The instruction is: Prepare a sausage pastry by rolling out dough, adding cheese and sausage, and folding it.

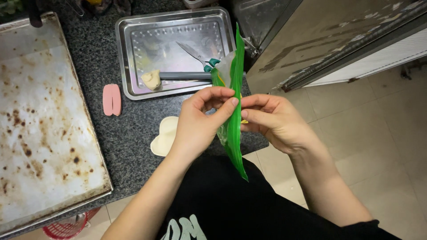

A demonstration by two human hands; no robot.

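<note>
Green plastic packet (234,129) between both hands

Sheet pan (40,120) on desk (129,129) far left. Tray (129,53) behind centre, holding scissors (195,55), dough lump (151,80). Clip (111,99) between pan and tray. Bag (234,111) at desk's right edge, between both hands.

Support: dark speckled stone counter (133,124). Directly on it: large stained baking sheet (40,124) at left; steel tray (133,53) at the back; pink clip-like item (111,99) between them; pale cream object (165,135), possibly a scraper, at the front edge.
</note>
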